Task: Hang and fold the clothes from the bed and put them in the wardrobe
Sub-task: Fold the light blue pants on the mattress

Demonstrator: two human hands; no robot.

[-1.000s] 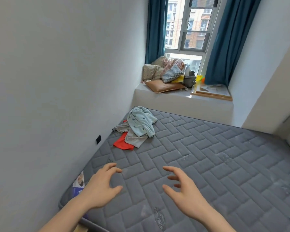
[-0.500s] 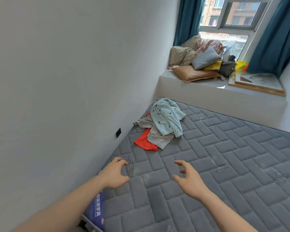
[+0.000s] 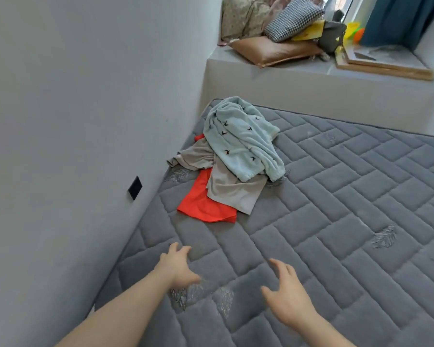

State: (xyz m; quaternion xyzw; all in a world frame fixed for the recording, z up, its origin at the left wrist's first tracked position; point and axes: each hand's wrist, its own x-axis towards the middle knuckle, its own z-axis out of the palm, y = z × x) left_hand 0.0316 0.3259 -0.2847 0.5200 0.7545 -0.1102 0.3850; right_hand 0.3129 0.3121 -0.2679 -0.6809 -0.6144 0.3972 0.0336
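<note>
Both hands (image 3: 178, 267) (image 3: 287, 294) now nearer clothes pile (image 3: 231, 156) — bare mattress (image 3: 336, 221) between; wall-side.

Both forearms are bare right down to the frame edge, no sleeves showing. The left hand (image 3: 177, 267) and right hand (image 3: 287, 294) have no rings, watch or gloves.

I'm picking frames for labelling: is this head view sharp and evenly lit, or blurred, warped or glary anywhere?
Head view: clothes pile fairly sharp; left hand and right hand slightly soft; mattress edge and sill bow from wide-angle distortion; daylight brightest at the top right, no harsh glare.
</note>
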